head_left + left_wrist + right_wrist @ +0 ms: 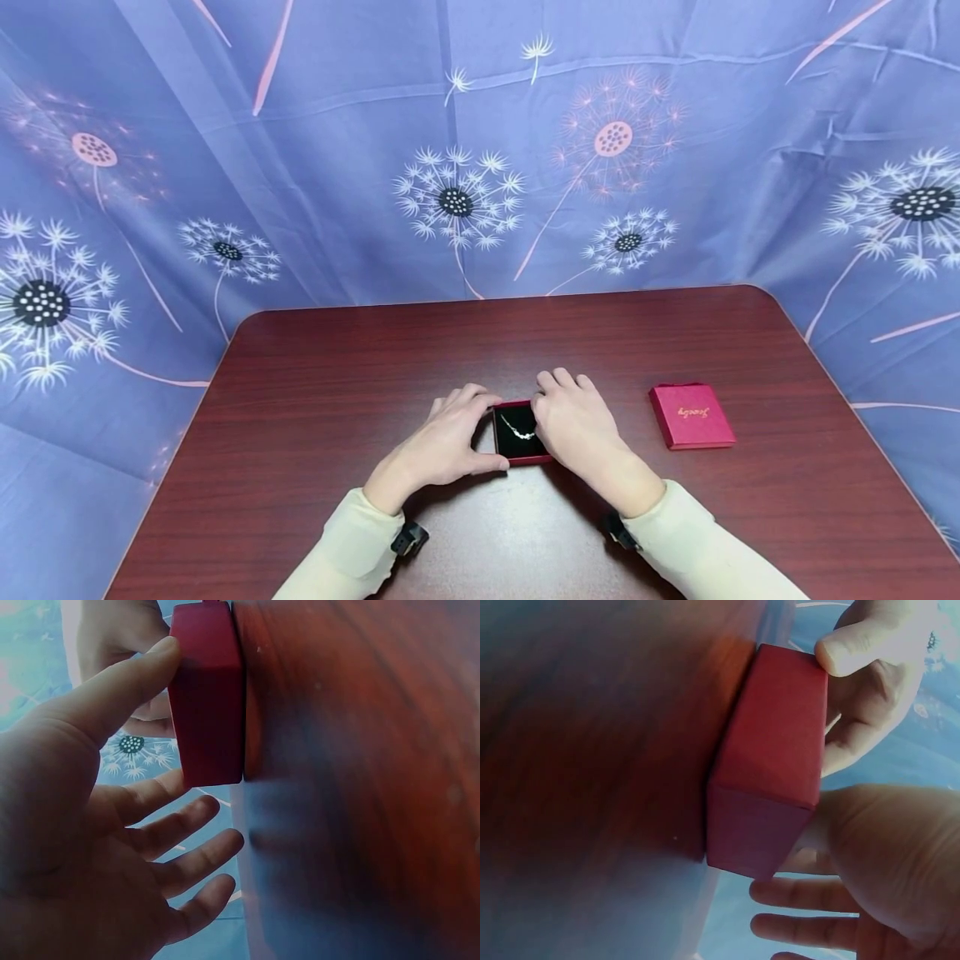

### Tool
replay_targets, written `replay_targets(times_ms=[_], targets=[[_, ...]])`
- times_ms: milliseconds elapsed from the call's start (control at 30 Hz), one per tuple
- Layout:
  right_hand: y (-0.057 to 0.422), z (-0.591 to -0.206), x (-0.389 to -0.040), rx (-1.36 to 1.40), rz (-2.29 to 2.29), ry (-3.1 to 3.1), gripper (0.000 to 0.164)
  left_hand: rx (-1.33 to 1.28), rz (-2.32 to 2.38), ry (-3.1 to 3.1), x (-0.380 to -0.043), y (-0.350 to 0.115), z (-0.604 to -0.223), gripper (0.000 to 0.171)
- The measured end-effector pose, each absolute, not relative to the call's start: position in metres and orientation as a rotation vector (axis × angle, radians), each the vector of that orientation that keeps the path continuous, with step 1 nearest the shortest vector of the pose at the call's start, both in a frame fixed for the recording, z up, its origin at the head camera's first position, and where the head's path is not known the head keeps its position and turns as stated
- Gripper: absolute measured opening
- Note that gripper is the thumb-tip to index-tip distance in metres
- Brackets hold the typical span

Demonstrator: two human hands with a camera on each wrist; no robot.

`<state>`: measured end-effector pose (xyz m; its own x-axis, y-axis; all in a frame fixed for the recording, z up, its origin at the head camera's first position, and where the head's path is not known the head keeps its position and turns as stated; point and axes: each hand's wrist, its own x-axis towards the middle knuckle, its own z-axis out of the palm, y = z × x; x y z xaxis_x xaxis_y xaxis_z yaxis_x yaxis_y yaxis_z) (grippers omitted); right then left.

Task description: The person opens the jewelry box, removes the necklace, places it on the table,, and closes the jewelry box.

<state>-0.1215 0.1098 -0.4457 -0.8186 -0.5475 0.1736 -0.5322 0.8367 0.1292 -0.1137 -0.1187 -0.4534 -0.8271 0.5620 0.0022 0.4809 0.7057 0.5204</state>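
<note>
Reddish table [360, 358], hands [442, 446] [581, 425] at box [528, 460] — open, necklace [516, 430] inside

Blue dandelion-print cloth [337, 167] behind table [337, 358]

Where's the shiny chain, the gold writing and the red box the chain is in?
Shiny chain [522, 434]: head view, on its thicker part.
Gold writing [693, 412]: head view, middle of the letters.
Red box [771, 735]: right wrist view, on its outer side.
</note>
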Motion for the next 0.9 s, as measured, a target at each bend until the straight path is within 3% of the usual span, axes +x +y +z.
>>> replay_targets(times_ms=[367, 900], targets=[[0.1086, -0.4422, -0.1235, 0.766, -0.085, -2.863, 0.004, 0.851, 0.772, 2.765, -0.1136, -0.1208, -0.4534, 0.084], [0.1159, -0.4476, -0.1287, 0.859, 0.049, -2.801, 0.007, 0.863, 0.746, 2.777, -0.1140, -0.1195, -0.4564, 0.083]])
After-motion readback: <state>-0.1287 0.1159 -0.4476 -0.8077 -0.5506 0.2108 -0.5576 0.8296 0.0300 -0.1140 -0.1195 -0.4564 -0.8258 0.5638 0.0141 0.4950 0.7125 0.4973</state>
